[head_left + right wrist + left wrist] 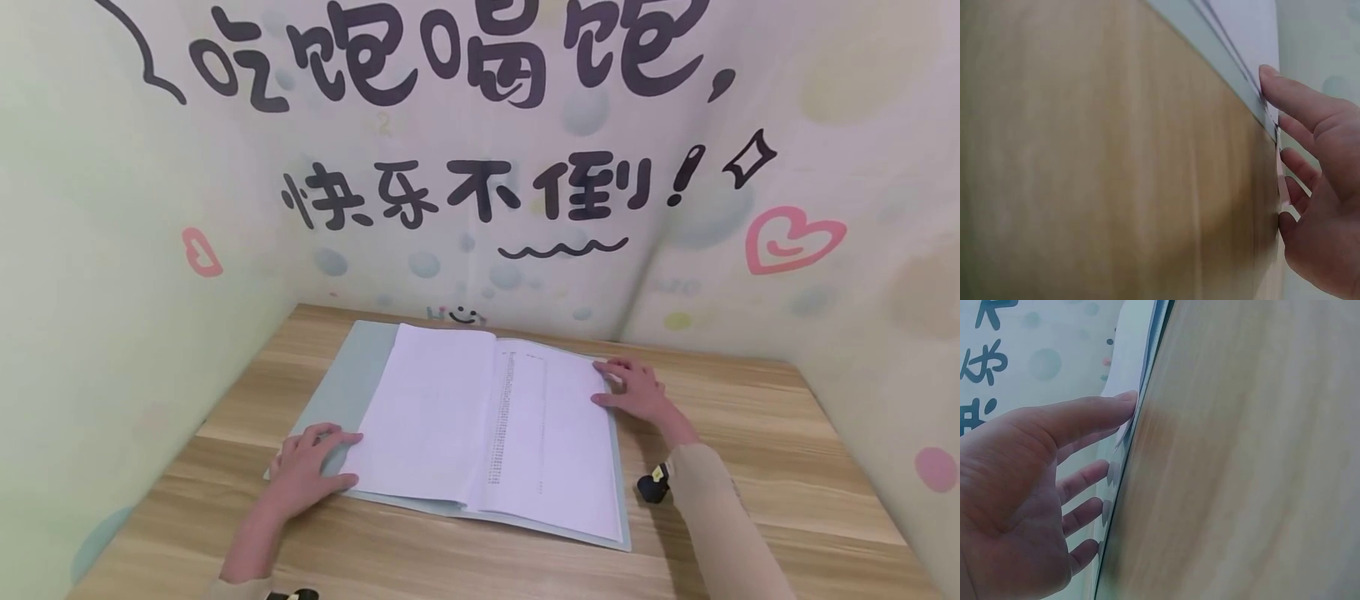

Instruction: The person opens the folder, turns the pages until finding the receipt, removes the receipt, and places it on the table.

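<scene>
A pale blue-green folder (337, 379) lies spread on the table, holding white sheets. Its left-hand sheet (427, 408) looks blank; the right-hand sheet (581, 442) carries a narrow column of small print near the fold. My left hand (303, 471) rests over the folder's lower left corner, with thumb and forefinger reaching the sheet's edge. At the upper right edge, my right hand (637, 392) touches the paper with fingers spread. In the right wrist view, the thumb (1291, 97) lies along the sheet's edge, and the other fingertips sit near the wood surface.
The wood-grain table (765, 467) runs back to a pale printed wall (420, 287) with large dark lettering and pink hearts. Another wall (97, 333) stands close on the left. A small black device (652, 486) is at my right wrist.
</scene>
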Available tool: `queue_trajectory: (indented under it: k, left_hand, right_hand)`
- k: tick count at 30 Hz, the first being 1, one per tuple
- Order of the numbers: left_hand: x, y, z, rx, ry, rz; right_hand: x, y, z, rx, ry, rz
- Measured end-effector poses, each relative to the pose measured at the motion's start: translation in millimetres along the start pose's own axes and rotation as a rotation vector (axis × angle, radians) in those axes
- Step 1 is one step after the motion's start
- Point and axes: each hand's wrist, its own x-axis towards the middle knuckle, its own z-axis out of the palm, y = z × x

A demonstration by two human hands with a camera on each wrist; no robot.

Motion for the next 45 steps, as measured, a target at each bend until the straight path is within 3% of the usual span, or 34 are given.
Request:
queue_trajectory:
  k: [27, 35, 45]
  left_hand:
    - [-0.5, -2.8, 0.0, -0.001, 0.001, 0.000]
    - [-1.7, -4.3, 0.2, 0.005, 0.002, 0.001]
    - [-1.3, -6.2, 2.2, -0.010, -0.002, -0.002]
  right_hand:
    - [1, -8, -7, 0.000, 0.104, 0.004]
    - [5, -13, -8, 0.071, 0.108, -0.006]
    - [1, -22, -14, 0.362, 0.121, -0.034]
